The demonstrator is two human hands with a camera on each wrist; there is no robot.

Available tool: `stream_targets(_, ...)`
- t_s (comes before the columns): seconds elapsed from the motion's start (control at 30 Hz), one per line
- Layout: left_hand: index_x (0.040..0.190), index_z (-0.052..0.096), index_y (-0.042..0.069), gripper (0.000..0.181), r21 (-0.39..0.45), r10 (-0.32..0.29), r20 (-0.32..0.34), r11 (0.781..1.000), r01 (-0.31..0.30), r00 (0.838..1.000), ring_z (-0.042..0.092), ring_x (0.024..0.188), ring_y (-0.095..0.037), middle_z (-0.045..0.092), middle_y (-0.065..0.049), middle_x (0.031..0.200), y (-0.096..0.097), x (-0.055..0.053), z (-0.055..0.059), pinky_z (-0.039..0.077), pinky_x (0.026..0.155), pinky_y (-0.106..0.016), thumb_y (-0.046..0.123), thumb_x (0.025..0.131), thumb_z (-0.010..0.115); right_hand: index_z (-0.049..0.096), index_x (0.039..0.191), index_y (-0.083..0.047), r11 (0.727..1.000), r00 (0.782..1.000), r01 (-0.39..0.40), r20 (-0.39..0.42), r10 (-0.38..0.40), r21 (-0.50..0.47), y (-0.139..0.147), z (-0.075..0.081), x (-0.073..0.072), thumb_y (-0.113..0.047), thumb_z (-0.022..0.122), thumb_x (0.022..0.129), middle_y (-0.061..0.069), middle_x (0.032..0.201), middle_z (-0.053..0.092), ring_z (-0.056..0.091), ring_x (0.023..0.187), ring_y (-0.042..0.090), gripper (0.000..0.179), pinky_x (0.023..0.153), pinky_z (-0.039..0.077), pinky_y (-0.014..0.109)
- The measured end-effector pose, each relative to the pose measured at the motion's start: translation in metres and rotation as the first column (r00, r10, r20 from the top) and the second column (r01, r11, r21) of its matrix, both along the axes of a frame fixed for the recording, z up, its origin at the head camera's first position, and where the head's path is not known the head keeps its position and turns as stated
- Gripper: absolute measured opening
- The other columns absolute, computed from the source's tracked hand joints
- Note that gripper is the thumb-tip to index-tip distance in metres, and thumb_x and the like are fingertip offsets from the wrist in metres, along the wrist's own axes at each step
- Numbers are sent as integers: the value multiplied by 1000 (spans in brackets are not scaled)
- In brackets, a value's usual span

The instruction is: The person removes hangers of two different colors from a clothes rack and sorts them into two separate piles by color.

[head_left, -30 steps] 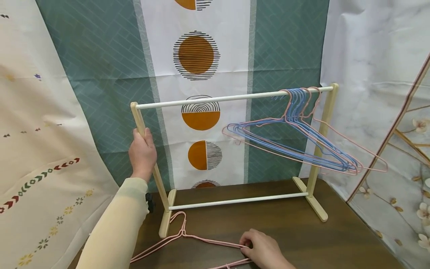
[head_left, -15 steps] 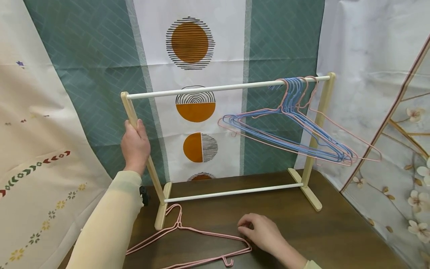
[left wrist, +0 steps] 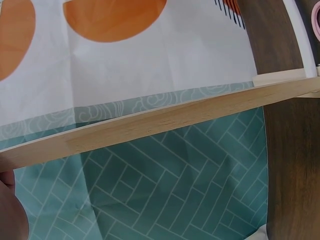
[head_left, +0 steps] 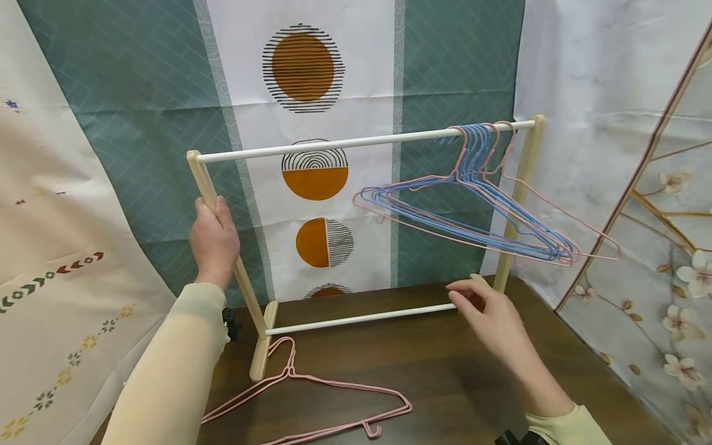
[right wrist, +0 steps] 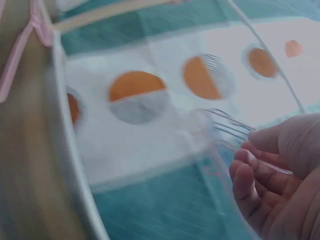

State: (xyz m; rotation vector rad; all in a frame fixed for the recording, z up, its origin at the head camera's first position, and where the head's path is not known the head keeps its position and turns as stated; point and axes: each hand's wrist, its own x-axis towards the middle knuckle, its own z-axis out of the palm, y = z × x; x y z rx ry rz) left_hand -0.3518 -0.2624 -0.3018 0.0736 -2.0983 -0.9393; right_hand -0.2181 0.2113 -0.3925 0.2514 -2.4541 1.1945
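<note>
Wooden rack (head_left: 361, 142), stretching sideways (left hand (head_left: 214, 240) gripping)

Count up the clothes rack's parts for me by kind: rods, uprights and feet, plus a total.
White rods: 2
Wooden uprights: 2
Wooden feet: 2 (the right foot is mostly hidden behind the right hand)
Total: 6

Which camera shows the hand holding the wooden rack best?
The head view: the left hand shows clearly, gripping the rack's post. The left wrist view catches only a bit of it; the right wrist view, none.
</note>
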Motion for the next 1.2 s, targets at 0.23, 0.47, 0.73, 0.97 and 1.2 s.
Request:
stream_targets(0.23, 142, 44, -3, 66, -8, 8, -2, 1000, -8, 1000, 55, 74, -35, 53, -18, 91, 1, -1, 1, 46, 65, -46, 56, 119, 24, 70, 145, -11, 986, 987, 132, -76, -140, -98, 41, 26, 13, -35, 64, 115, 9, 121, 73, 72, 71, 16, 39, 66, 56, 26)
stream_targets(0.47, 140, 44, -4, 66, -18, 8, -16, 1000, -8, 1000, 54, 74, -36, 52, -18, 90, 3, -3, 3, 45, 65, -46, 55, 119, 24, 70, 147, -12, 902, 930, 296, -120, -347, -315, 79, 39, 14, -27, 70, 111, -20, 124, 64, 70, 67, 1, 39, 60, 49, 16)
stream_targets(0.73, 142, 45, -2, 66, -21, 30, -9, 999, -30, 1000, 53, 71, -33, 52, -16, 88, -1, -3, 0, 44, 62, -42, 56, 119, 24, 62, 158, -21, 862, 908, 383, -37, -418, -332, 109, 44, 15, -32, 65, 113, -17, 135, 53, 67, 75, -10, 47, 69, 47, 10)
stream_targets(0.97, 142, 44, -2, 66, -28, 34, 0, 999, -34, 999, 54, 71, -30, 52, -14, 89, -2, -4, 0, 44, 59, -35, 57, 119, 24, 53, 164, -9, 901, 929, 344, -41, -367, -266, 124, 34, 1, -28, 58, 116, 5, 142, 51, 66, 74, -10, 52, 74, 49, 7)
stream_targets(1.2, 141, 45, -3, 66, -35, 31, -19, 999, -32, 999, 53, 71, -33, 51, -16, 88, -1, -4, 0, 43, 62, -43, 55, 119, 24, 52, 163, -2, 921, 939, 320, -56, -340, -221, 133, 20, -9, -27, 58, 116, 3, 135, 55, 64, 75, -7, 53, 71, 51, 10)
